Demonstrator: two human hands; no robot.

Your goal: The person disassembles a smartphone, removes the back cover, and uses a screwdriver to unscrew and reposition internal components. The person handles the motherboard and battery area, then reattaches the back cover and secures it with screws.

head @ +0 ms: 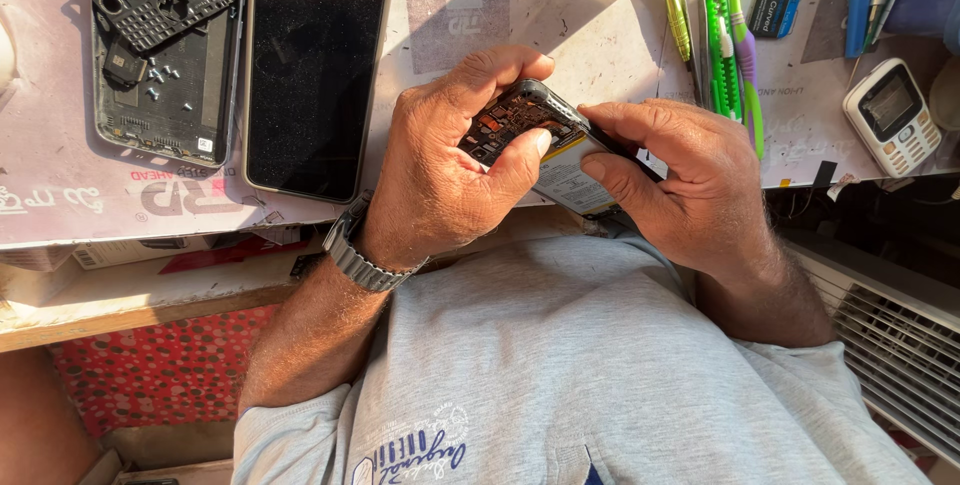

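Note:
My left hand (450, 160) and my right hand (680, 180) hold a small opened phone (535, 135) between them, just above the near edge of the worktable (60, 195). The phone's back is off, so its circuit board and a pale battery label show. My left thumb presses on the board side, fingers curled over the top end. My right hand grips the battery end from the right. A metal watch (355, 255) is on my left wrist.
At the far left lie a black phone screen (315, 65) and an opened phone body (165, 55) with loose screws and a black frame. Green and purple tools (725, 35) stand at the back right beside a small white keypad phone (890, 115). A white grille (890, 345) sits lower right.

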